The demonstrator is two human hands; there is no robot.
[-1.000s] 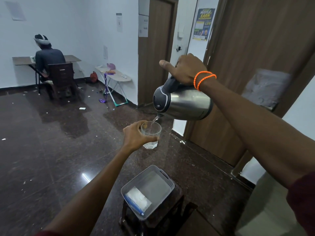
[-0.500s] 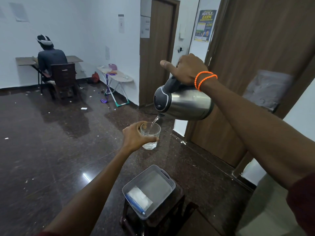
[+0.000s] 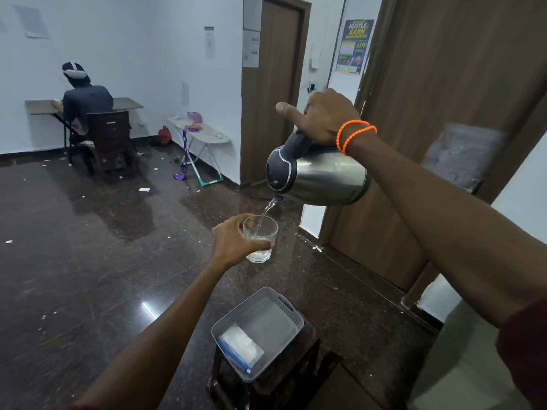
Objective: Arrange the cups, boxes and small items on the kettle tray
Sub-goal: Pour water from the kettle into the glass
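Fingers (image 3: 236,247) of L hand wrapped round glass (image 3: 260,239), R hand (image 3: 322,118) gripping kettle (image 3: 318,176) tilted above

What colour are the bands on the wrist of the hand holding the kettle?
Bright orange. The head view shows the two bands on the right hand's wrist.

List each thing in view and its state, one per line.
kettle: tilted, pouring, gripped by right hand
glass: upright, part filled, held by left hand
tray: on stool, holding a packet
door: closed
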